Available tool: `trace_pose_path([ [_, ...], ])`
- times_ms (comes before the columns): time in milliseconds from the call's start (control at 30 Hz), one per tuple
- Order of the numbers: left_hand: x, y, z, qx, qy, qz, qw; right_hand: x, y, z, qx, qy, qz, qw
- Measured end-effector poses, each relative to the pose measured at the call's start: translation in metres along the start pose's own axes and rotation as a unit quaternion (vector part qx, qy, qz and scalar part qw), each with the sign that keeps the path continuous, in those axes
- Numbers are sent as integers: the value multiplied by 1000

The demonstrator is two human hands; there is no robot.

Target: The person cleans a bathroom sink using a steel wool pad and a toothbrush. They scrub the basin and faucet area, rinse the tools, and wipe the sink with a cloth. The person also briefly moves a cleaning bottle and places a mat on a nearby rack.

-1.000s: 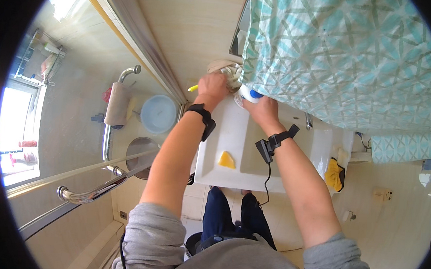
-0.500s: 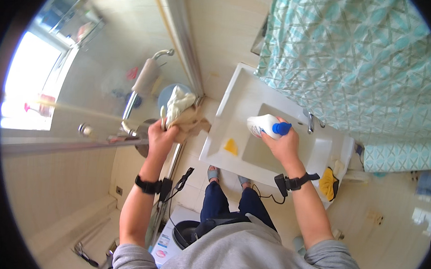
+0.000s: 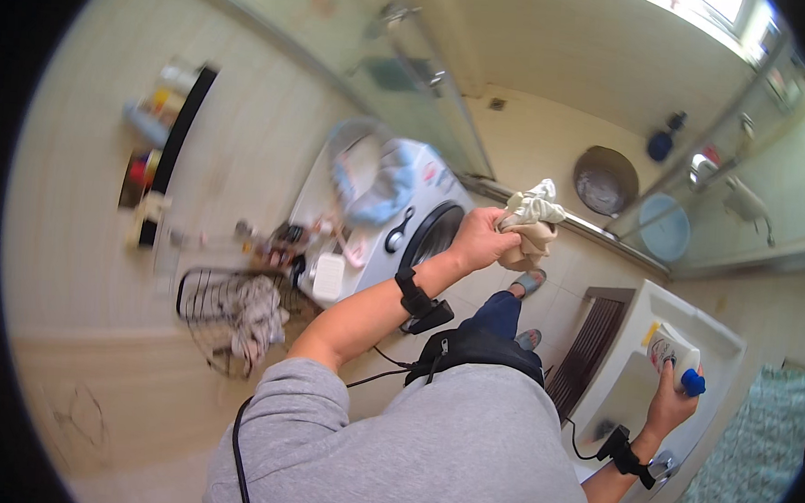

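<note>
Bunched fabric, a white piece over a beige one (image 3: 530, 245), is gripped in my left hand (image 3: 483, 240), held up in front of the open shower area. My right hand (image 3: 672, 408) is wrapped around a white bottle (image 3: 673, 346) with a blue cap, tilted above the white sink (image 3: 728, 346). Part of a yellow item shows behind the bottle at the sink. To the left of my left hand is a white front-loading washing machine (image 3: 429, 175) with a dark round door. A blue cloth-like cover (image 3: 378, 191) lies on top of it.
A wire basket (image 3: 201, 307) with crumpled cloth stands beyond my left forearm. Inside the glass-walled shower are a brown tub (image 3: 597, 191) and a light-blue basin (image 3: 666, 227). A dark slatted panel (image 3: 589, 343) sits beside the sink. Bottles stand on a wall shelf (image 3: 175, 153).
My view has swung left, bringing the washing machine and basket into sight. The fabric stays in my left hand, the bottle in my right. The sink now appears at the lower right.
</note>
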State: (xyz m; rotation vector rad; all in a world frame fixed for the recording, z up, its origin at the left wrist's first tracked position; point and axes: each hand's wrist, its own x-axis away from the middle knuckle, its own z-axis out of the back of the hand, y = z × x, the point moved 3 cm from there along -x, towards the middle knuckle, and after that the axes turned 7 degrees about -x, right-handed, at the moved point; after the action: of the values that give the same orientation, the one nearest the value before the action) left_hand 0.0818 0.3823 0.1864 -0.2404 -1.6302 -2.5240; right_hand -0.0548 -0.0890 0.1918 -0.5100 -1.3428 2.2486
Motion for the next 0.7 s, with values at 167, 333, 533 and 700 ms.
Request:
trace_pose_path([
  [167,70,-58,88,99,163,62,980,-8,-35,-44,-28,-103,88,990],
  [333,117,-46,193,169,331,92,924,-18,-63,-70,6,-182,101,978],
  [533,114,-25,343,199,528,-21,825,-10,-126,-113,26,-216,114,969],
  [700,82,-87,449,34,638,26,769,5,-182,-218,37,-281,162,945],
])
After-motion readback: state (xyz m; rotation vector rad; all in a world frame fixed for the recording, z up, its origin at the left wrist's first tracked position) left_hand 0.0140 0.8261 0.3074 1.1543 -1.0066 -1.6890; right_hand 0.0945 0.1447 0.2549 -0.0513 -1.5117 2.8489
